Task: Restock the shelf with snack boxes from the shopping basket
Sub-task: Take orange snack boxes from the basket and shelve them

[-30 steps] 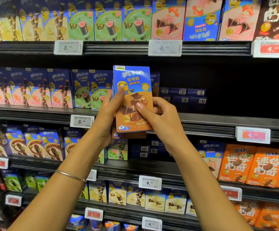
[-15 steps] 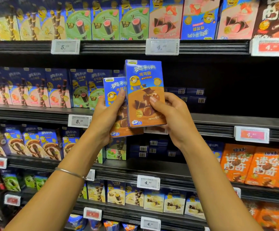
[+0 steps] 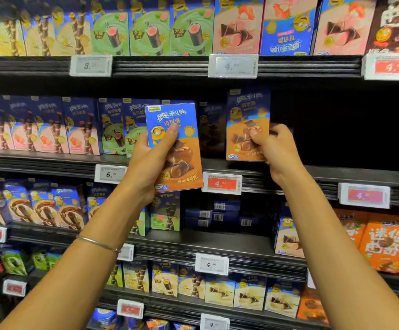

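Observation:
Two blue-and-orange snack boxes with chocolate wafer pictures are in my hands. My left hand [image 3: 149, 160] grips one box [image 3: 177, 160] upright, in front of the second shelf's edge. My right hand [image 3: 274, 148] holds the other box [image 3: 245, 129] upright on the second shelf [image 3: 336, 177], its bottom at the shelf's front lip. A similar dark box [image 3: 211, 129] stands just left of it, deeper in. The shopping basket is out of view.
To the right of the placed box the second shelf is a dark gap. Rows of blue snack boxes [image 3: 51, 127] fill its left part. Price tags [image 3: 221, 183] line the shelf edges. Orange boxes [image 3: 389, 244] sit lower right.
The two boxes, held stacked together before, have separated. My right hand carried one box right and onto the shelf; my left hand keeps the other, slightly lower.

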Action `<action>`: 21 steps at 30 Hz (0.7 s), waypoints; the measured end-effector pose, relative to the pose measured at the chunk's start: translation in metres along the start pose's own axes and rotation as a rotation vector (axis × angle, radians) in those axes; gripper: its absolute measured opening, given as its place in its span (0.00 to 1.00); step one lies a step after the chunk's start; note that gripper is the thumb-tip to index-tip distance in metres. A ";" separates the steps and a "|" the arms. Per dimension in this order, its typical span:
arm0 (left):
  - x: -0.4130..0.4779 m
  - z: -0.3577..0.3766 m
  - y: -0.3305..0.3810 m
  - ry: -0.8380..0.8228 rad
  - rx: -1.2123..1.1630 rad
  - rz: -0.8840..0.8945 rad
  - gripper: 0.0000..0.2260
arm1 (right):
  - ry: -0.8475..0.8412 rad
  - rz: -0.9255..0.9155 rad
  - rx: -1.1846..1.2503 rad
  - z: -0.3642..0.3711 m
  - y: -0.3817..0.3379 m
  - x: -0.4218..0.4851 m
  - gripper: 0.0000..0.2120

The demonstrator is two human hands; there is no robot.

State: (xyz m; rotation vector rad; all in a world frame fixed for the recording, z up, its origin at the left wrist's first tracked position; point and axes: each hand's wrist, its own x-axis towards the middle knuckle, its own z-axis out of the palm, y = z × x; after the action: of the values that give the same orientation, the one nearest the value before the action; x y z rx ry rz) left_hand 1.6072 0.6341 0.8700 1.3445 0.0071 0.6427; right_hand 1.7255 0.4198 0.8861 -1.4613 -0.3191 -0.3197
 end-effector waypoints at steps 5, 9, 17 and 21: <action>0.005 0.000 0.004 -0.004 -0.018 0.011 0.24 | 0.015 0.029 -0.323 0.005 0.017 0.039 0.12; 0.010 0.000 0.006 -0.007 -0.031 0.014 0.22 | 0.018 0.024 -0.657 0.013 0.026 0.057 0.07; 0.017 -0.006 0.005 -0.036 -0.033 0.010 0.23 | 0.008 0.062 -1.018 0.014 0.024 0.086 0.28; 0.019 -0.006 0.006 -0.042 -0.033 0.013 0.24 | -0.026 0.110 -1.121 0.016 0.019 0.100 0.31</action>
State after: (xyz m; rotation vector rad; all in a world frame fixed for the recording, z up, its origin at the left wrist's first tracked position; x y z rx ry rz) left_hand 1.6185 0.6485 0.8805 1.3265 -0.0461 0.6234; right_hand 1.8241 0.4355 0.9102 -2.5731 -0.0531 -0.4144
